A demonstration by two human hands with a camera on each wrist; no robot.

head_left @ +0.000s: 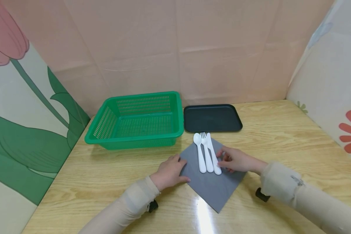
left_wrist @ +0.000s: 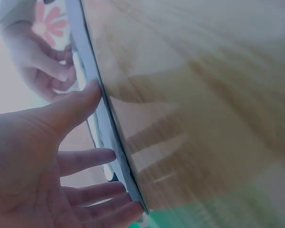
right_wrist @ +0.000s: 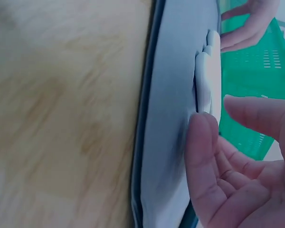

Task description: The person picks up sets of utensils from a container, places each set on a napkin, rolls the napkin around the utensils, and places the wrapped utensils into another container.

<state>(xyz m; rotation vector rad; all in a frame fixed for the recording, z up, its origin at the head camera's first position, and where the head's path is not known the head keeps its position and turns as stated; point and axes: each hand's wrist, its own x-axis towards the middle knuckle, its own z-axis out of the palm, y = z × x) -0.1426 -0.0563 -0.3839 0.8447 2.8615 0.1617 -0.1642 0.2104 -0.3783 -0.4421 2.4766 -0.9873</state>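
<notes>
A grey cloth napkin [head_left: 213, 190] lies on the table, turned so a corner points towards me. On its upper part a white spoon [head_left: 201, 157], a white fork [head_left: 207, 156] and a white knife [head_left: 213, 155] lie side by side. My left hand [head_left: 170, 172] rests at the napkin's left corner, its thumb and fingers spread along the edge in the left wrist view. Beside the knife handle is my right hand [head_left: 235, 159], fingertips touching the napkin; thumb and forefinger stand apart in the right wrist view, with the other fingers loosely bent.
A green plastic basket [head_left: 143, 138] stands at the back left. Right of it, a black tray [head_left: 213, 128] lies against the back of the table, just beyond the cutlery. Patterned walls border the wooden table [head_left: 90, 182] on both sides.
</notes>
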